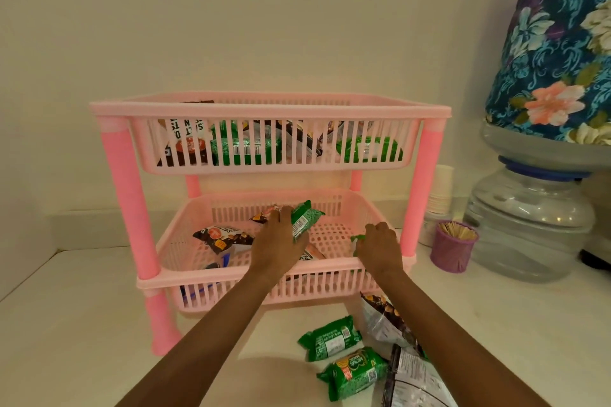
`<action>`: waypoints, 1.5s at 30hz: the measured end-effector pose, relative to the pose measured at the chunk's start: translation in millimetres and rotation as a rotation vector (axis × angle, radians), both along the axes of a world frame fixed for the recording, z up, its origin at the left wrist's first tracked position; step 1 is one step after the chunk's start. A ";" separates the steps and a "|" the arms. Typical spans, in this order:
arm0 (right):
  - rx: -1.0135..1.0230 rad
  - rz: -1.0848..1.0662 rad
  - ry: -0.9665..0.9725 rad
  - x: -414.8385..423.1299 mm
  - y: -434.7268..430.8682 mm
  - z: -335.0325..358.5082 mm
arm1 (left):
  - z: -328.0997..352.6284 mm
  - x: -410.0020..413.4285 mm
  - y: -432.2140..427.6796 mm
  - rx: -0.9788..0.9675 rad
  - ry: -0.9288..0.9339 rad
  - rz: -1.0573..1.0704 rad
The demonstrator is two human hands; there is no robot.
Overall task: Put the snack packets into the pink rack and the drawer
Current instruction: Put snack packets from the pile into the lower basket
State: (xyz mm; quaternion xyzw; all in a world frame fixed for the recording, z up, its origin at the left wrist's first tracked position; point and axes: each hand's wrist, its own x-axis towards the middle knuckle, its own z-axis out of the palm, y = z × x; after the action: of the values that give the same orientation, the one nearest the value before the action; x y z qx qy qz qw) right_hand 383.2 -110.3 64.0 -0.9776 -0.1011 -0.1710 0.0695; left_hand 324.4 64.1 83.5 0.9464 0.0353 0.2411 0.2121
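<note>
A two-tier pink rack (426, 155) stands on the white counter. Its top basket holds several green and dark snack packets. Both of my hands are inside the lower basket. My left hand (276, 241) grips a green biscuit packet (304, 216), tilted up over a dark packet (223, 236) lying in the basket. My right hand (378, 246) is closed on another green packet (357, 239), mostly hidden under the fingers. On the counter in front lie two green packets (330, 339) (353, 372) and dark-and-silver packets (385, 320) (416, 380).
A purple cup of toothpicks (451, 249) and a stack of paper cups (439, 188) stand right of the rack. A water jug (529, 221) with a floral cover sits at far right. A wall is close behind the rack.
</note>
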 end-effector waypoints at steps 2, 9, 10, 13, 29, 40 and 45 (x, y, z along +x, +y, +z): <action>0.011 0.008 -0.059 -2.7 0.6 2.2 | 0.9 24.5 -9.8 -0.076 0.132 -0.010; 0.160 0.025 -0.003 -9.7 -0.5 10.6 | -2.8 94.9 -52.2 -0.854 0.449 -0.019; 0.213 0.013 0.027 -7.7 -1.0 5.0 | -2.4 99.1 -56.9 -0.996 0.439 -0.019; 0.204 0.060 -0.087 -9.4 1.9 5.5 | -6.8 104.1 -65.3 -1.043 0.453 -0.021; 0.236 0.367 -0.138 -56.6 -30.6 -10.3 | -39.2 -28.7 -90.0 0.297 -0.023 -0.165; 0.355 0.294 0.146 -144.6 -88.4 -63.3 | -101.3 -77.7 -109.6 0.341 0.372 -0.380; 0.184 0.277 0.193 -170.5 -108.0 -89.1 | -115.1 -89.6 -105.0 0.368 0.450 -0.377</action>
State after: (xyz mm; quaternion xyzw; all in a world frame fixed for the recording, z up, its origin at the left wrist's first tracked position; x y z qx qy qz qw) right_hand 212.7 -218.3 -25.1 -0.9557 -0.2114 -0.0737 0.1909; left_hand 234.8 -40.9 -31.6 0.9881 -0.1384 -0.0147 0.0658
